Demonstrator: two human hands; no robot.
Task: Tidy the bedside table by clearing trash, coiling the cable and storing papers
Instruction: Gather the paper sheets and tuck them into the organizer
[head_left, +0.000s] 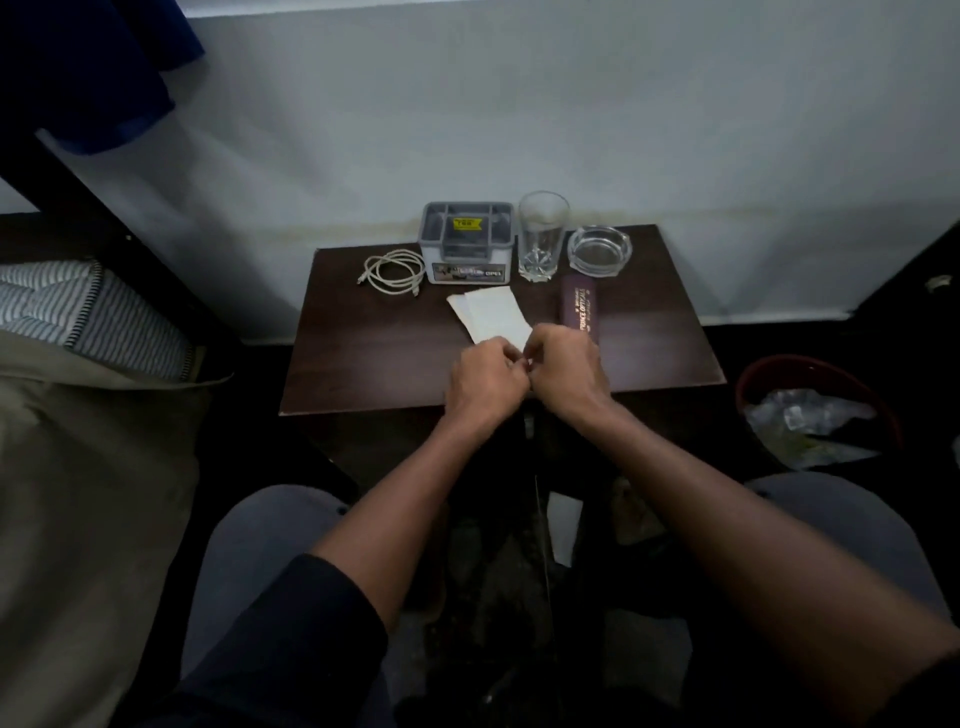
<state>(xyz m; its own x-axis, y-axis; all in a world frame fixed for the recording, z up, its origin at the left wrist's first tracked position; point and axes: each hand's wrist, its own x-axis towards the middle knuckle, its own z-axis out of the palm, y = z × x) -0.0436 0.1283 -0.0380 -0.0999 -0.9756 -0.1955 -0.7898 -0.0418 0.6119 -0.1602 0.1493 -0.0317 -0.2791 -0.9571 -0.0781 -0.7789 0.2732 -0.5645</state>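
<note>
Both hands meet at the near middle of the dark wooden bedside table (363, 374), the left hand (485, 376) and right hand (566, 366) knuckle to knuckle with fingers curled onto the near end of the white paper sheets (488, 312), whose long axis runs from 11 o'clock down to 5 o'clock. The fingertips and that paper edge are hidden, so the exact pinch cannot be told. At 10 o'clock the white cable (392, 273) lies loosely coiled beside the grey plastic organiser box (467, 241).
</note>
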